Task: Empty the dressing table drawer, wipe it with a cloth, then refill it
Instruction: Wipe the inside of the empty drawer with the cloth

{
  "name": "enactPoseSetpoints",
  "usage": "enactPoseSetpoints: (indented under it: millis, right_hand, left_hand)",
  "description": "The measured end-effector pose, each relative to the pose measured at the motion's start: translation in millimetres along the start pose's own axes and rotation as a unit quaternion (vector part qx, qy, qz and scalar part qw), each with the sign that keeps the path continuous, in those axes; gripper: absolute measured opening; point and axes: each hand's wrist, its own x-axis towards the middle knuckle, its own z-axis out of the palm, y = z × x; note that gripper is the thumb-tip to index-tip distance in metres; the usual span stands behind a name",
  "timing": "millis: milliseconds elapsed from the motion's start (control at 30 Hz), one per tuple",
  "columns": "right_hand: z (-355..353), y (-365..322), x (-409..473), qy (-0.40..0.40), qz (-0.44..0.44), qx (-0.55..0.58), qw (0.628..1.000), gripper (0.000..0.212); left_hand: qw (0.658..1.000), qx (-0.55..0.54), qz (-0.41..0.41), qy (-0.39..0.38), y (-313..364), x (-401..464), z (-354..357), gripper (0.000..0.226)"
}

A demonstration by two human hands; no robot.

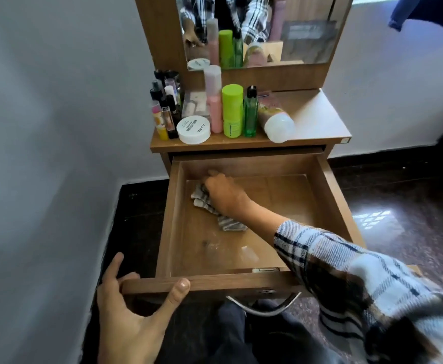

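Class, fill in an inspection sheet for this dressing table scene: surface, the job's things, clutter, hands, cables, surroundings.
Surface: wooden tabletop, bare on its right side, toiletries crowded on its left.
Job's things: drawer pulled fully out, no toiletries inside, faint marks on its floor; striped cloth lying on the drawer floor, left of centre.
Clutter: white round jar, pink bottle, lime green bottle, clear green bottle, small dark bottles, one bottle lying on its side.
Hands: right hand presses on the cloth; left hand holds the drawer front at its left corner.
Cables: nothing seen.
Surroundings: mirror above, pale wall, dark glossy floor.
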Motion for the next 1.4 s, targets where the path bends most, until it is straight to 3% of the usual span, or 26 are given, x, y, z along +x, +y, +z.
enactPoseSetpoints:
  millis: [333,567,767,900,967,1100,1200,1300,1400]
  right_hand:
    - [12.6,-9.3,13.2,-0.011,-0.094,0.061,0.994,0.025]
    - [12.8,-4.9,-45.6,-0.170,-0.264,0.081,0.946,0.026]
    - [9.0,20.0,12.5,-0.021,-0.169,0.123,0.978,0.021]
    - [21.7,17.9,16.6,0.012,-0.183,0.103,0.978,0.023]
    - [18.4,13.2,-1.9,-0.017,-0.234,0.097,0.967,0.023]
    - [9.1,13.3,-49.3,-0.157,-0.321,0.077,0.931,0.027]
    - [4.0,21.3,-53.9,-0.190,-0.355,0.031,0.915,0.031]
    - [1.9,23.3,-27.3,-0.118,-0.344,-0.022,0.931,0.031]
    - [3.9,14.8,4.5,-0.033,-0.214,-0.053,0.975,0.035]
  left_hand:
    - [1.000,-0.010,0.003,0.005,-3.5,0.9,0.7,0.106]
    - [1.000,-0.012,-0.003,-0.001,-2.3,1.0,-1.9,0.102]
    - [1.000,-0.003,0.003,-0.006,0.0,1.4,-1.8,0.102]
    - [1.000,0.002,0.005,-0.004,-0.8,1.8,-1.8,0.102]
    - [1.000,0.003,0.008,-0.003,-1.8,1.4,-1.4,0.102]
    - [1.000,0.002,0.003,-0.002,-1.7,1.3,-2.1,0.103]
    - [1.000,0.004,0.002,-0.003,-2.0,0.7,-1.9,0.101]
    - [1.000,0.006,0.003,-0.006,-1.9,0.0,-1.7,0.098]
    - [1.000,0.012,0.000,-0.004,-0.6,1.1,-2.5,0.097]
